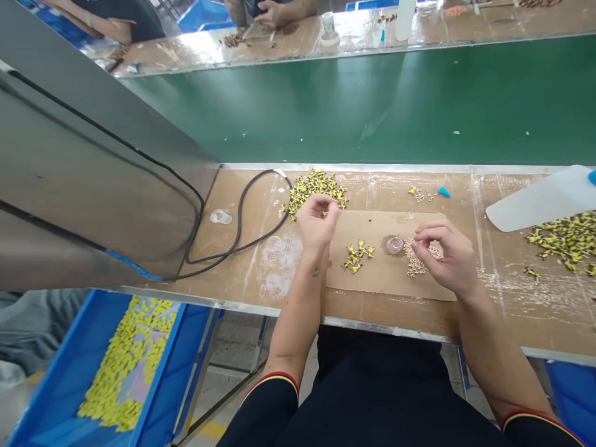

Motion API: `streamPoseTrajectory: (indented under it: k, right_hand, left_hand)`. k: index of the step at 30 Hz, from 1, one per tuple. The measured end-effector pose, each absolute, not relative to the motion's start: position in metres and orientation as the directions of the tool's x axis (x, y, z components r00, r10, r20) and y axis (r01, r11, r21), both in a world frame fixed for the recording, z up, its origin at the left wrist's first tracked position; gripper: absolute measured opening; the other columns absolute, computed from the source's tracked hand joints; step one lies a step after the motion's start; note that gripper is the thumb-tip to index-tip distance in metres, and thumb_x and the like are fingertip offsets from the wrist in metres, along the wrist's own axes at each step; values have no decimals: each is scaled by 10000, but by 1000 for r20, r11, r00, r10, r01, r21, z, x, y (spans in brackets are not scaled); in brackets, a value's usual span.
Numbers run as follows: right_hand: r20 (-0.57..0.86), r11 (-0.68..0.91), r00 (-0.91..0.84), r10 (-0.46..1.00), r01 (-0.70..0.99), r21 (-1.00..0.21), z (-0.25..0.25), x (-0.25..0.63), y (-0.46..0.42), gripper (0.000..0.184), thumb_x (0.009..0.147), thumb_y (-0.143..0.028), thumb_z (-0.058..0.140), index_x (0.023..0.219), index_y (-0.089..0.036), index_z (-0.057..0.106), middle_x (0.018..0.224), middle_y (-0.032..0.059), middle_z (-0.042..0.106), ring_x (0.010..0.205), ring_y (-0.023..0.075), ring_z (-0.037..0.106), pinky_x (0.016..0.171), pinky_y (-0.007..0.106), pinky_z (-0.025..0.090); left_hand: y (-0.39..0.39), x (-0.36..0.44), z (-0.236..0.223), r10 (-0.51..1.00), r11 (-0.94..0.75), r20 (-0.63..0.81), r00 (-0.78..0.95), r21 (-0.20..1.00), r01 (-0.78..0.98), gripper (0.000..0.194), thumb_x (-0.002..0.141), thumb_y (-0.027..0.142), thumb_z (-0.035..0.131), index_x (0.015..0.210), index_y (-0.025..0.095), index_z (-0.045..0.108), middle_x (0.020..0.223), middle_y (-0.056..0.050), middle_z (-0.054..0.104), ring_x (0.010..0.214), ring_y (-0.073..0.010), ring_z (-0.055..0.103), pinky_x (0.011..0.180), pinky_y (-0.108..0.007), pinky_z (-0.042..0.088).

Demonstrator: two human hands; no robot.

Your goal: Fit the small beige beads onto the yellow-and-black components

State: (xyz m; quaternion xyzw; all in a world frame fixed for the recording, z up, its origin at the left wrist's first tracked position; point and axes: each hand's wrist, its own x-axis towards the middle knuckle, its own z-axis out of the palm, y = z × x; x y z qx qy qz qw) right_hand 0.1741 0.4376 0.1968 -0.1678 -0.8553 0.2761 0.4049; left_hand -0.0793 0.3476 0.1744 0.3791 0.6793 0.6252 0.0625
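My left hand (317, 223) is pinched, thumb against fingers, at the near edge of a pile of small yellow-and-black figures (316, 182). Whatever it holds is too small to make out. Above a heap of tiny beige pieces (414, 263), my right hand (446, 253) is also closed in a pinch, its contents not visible. Both hands are over or beside a flat cardboard sheet (372, 223). On that sheet lie several yellow-and-black figures (357, 256) in a loose group and a small round clear dish (395, 245), left of the beige heap.
A black cable (239, 223) loops beside the metal cabinet (102, 186) on the left. At right, a white bottle (540, 197) lies near more yellow figures (568, 239). A blue cap (444, 192) sits toward the back. Below left is a blue bin (51, 397) of yellow pieces. Co-workers sit across the green divider (372, 112).
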Motion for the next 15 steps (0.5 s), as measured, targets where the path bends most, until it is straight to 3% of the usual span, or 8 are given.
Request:
streamPoseTrajectory:
  k: [3, 5, 11, 15]
  right_hand:
    - [614, 805, -607, 505, 75, -588, 197, 176, 440, 122, 912, -138, 691, 938, -233, 619, 928, 45, 690, 778, 169, 661, 640, 298, 533]
    - [612, 814, -620, 491, 77, -575, 196, 175, 440, 119, 915, -130, 683, 928, -232, 622, 911, 35, 689, 769, 164, 661, 641, 296, 530]
    - [624, 830, -614, 484, 94, -550, 197, 178, 443, 126, 903, -110, 682, 899, -225, 630, 883, 22, 690, 720, 148, 653, 623, 289, 523]
    - [656, 825, -540, 527, 139, -548, 203, 188, 453, 125, 897, -112, 681, 871, -228, 639, 832, 10, 678, 668, 143, 618, 606, 291, 508]
  left_hand:
    - [348, -123, 169, 407, 230, 510, -758, 745, 625, 71, 854, 178, 598, 827, 178, 664, 795, -21, 700, 743, -148, 642, 773, -292, 525]
    - [349, -139, 161, 386, 333, 554, -738, 662, 672, 114, 905, 205, 575, 871, 171, 679, 886, -65, 733, 845, -190, 670, 844, -333, 521]
    - [350, -149, 147, 591, 386, 484, -645, 532, 753, 97, 922, 236, 607, 920, 204, 698, 1060, -91, 763, 1169, -284, 657, 1060, -454, 441]
    - [335, -146, 162, 508, 377, 562, -652, 536, 756, 115, 891, 269, 644, 962, 196, 698, 1162, -111, 715, 1220, -295, 604, 1098, -485, 422]
